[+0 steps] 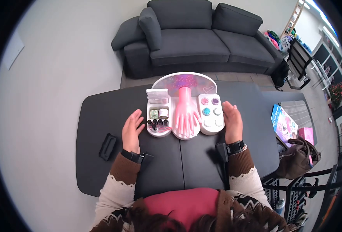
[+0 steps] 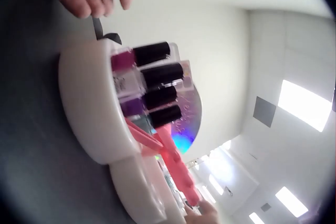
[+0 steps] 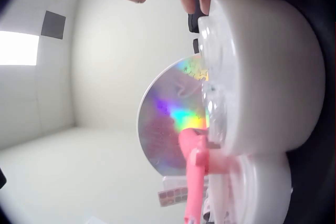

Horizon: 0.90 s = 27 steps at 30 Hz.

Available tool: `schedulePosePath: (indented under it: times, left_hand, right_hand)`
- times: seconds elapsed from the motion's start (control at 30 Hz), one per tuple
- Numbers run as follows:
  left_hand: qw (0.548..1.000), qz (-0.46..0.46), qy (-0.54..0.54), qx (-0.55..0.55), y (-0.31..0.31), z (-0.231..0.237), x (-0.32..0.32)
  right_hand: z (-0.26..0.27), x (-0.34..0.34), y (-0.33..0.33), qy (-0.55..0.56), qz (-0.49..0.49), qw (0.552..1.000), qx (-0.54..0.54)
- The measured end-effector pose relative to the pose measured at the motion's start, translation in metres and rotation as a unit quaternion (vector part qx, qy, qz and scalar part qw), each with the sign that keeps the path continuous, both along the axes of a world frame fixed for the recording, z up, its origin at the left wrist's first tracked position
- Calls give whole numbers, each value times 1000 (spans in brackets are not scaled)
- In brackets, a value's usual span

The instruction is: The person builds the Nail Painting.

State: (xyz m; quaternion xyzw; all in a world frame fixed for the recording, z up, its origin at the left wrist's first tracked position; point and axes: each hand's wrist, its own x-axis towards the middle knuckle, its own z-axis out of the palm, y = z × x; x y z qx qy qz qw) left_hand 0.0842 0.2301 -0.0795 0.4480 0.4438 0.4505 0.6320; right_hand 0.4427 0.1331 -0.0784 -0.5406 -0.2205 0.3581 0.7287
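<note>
A white nail-play set (image 1: pixel 159 135) stands on the dark table between my hands. At its middle a pink toy hand (image 1: pixel 185 112) lies with fingers spread toward me, below a shiny rounded back panel (image 1: pixel 167 82). Nail polish bottles (image 2: pixel 163 75) with black caps stand at its left front, beside pink tweezer-like sticks (image 2: pixel 143 136). The right section carries small round pots (image 1: pixel 206 111) of glitter. My left hand (image 1: pixel 132 131) is held beside the left section, its fingers extended. My right hand (image 1: pixel 233 123) lies along the right section, fingers straight and close to its side wall.
A black tray-like case (image 1: pixel 108 147) lies on the table (image 1: pixel 97 112) at left. On a side table at right are a printed box (image 1: pixel 284 125), a pink box (image 1: pixel 306 135) and a brown bag (image 1: pixel 296 160). A grey sofa (image 1: pixel 190 44) stands behind.
</note>
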Motion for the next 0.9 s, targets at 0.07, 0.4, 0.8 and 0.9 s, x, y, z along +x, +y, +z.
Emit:
schedulePosePath:
  times: [0.07,0.4,0.8,0.9]
  left_hand:
    - [991,127,-5,33,3,-11,-9]
    - [983,162,-86,-8,10,-19,-22]
    - [993,111,23,25,10,-21,-17]
    - [992,81,80,63,12,-31,-19]
  right_hand:
    - [-10,16,-3,-5,-39,999,4]
    - [-10,23,-4,65,-94,992,59]
    - [-13,18,4,-39,-71,997,7]
    - [-22,21,4,-82,-43,996,3]
